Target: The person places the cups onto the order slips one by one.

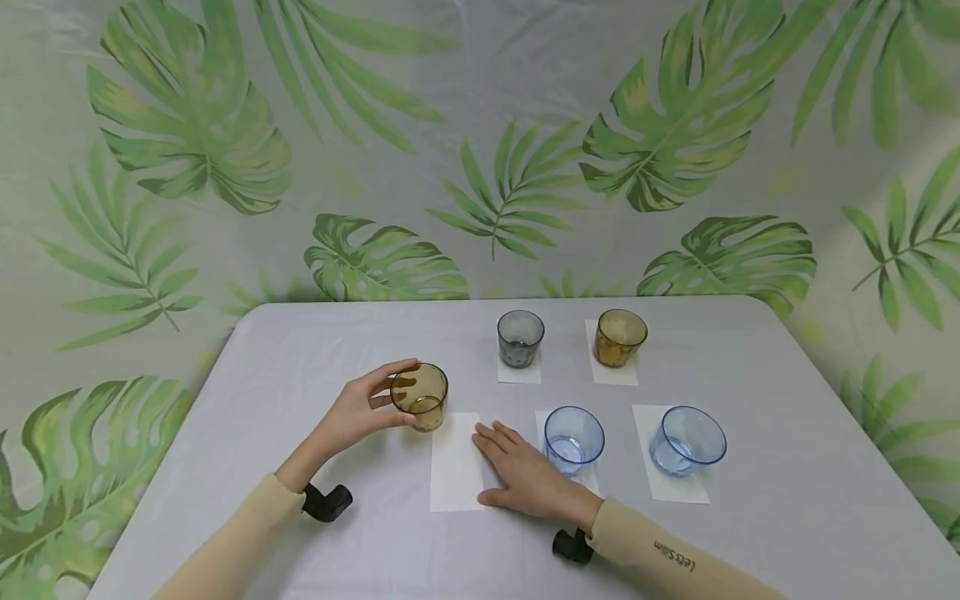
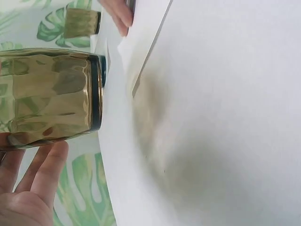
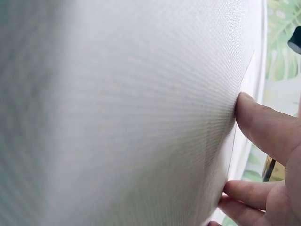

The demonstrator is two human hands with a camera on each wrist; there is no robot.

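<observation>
My left hand (image 1: 360,408) grips an amber-brown glass tumbler (image 1: 429,410) from its left side, thumb in front and fingers behind. In the left wrist view the tumbler (image 2: 51,99) is upright and its base appears to hang just above the white cloth, over a soft shadow. Right beside it lies a white paper rectangle (image 1: 456,475) with nothing standing on it. My right hand (image 1: 528,475) rests at the paper's right edge, fingers extended. Its thumb (image 3: 263,122) and fingertips touch the surface in the right wrist view.
A blue glass (image 1: 573,442) stands on paper just behind my right hand, partly hidden by it. Another blue glass (image 1: 686,446) is further right on its own paper. At the back stand a grey glass (image 1: 520,342) and an amber glass (image 1: 619,340), each on white paper.
</observation>
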